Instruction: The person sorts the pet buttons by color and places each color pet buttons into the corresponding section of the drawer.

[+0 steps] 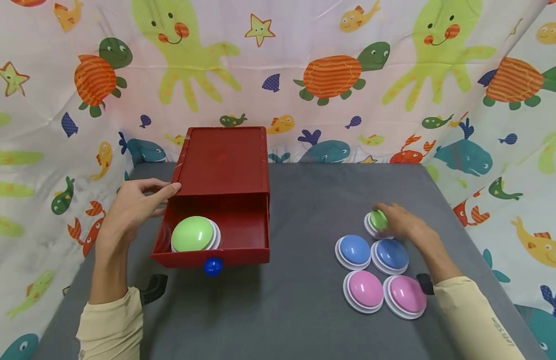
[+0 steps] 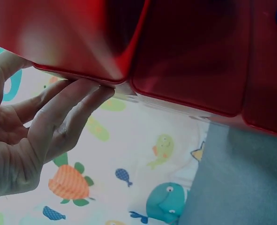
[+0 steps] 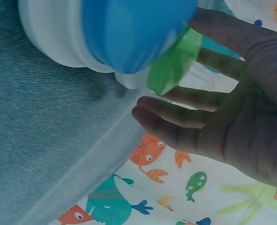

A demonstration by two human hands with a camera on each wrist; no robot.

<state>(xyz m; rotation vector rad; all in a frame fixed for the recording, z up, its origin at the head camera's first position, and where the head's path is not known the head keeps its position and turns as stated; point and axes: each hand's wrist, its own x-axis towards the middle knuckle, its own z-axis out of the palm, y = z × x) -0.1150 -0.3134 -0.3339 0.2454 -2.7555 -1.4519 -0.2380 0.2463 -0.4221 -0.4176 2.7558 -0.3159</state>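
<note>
On the left stands a red box (image 1: 223, 160) with its drawer (image 1: 241, 225) pulled out. Inside the drawer sits a green-domed push light (image 1: 192, 234) on a white base. My left hand (image 1: 135, 207) rests at the box's left front corner, one fingertip on the top edge; the left wrist view shows extended fingers (image 2: 77, 105) against its side. At the right, my right hand (image 1: 401, 222) holds another green-domed push light (image 1: 378, 220), thumb and fingers around its dome. A blue push light (image 3: 129, 33) partly hides it in the right wrist view.
Two blue push lights (image 1: 355, 249) and two pink push lights (image 1: 366, 289) stand grouped in front of the right hand on the grey table (image 1: 296, 300). A blue knob (image 1: 213, 266) projects from the drawer front. A cloth printed with sea animals (image 1: 282, 60) hangs behind.
</note>
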